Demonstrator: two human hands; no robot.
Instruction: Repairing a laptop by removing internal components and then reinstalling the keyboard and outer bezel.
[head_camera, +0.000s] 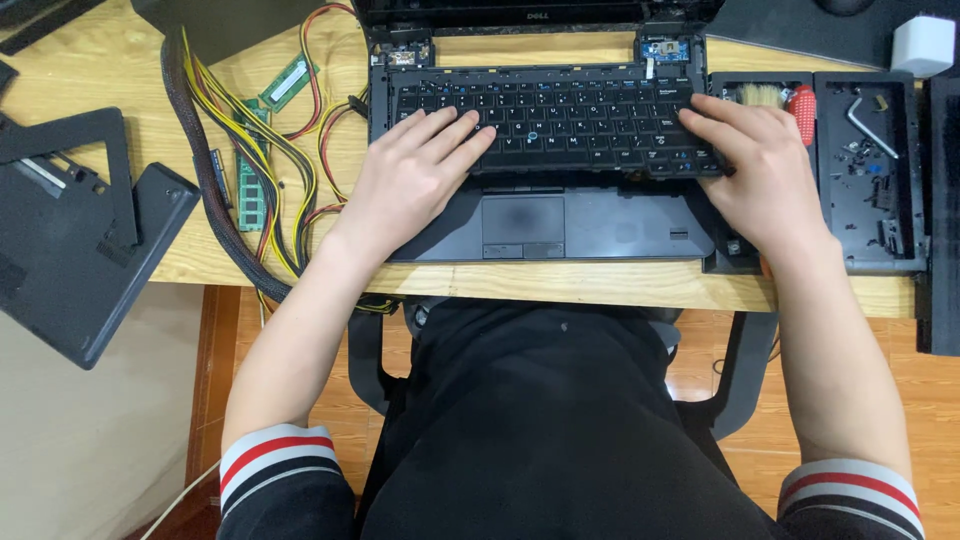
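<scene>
Light wooden desk (560, 285) with a dark grey laptop base (600, 232) in the middle, its black keyboard (560, 115) loose on top. Left hand (415, 170) lies flat on the keyboard's left end, fingers spread, gripping nothing. Right hand (765, 165) presses the right end, grip also open. Just left sit a bundle of yellow, red and black cables (250, 150) and green memory sticks (252, 190). Right: black parts tray (868, 190) with a red-handled screwdriver (803, 112).

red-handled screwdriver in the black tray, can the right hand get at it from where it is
Probably yes. The red-handled screwdriver lies in the black plastic tray just beside the right hand, which rests flat on the black laptop keyboard holding nothing. Nothing sits between them.
</scene>
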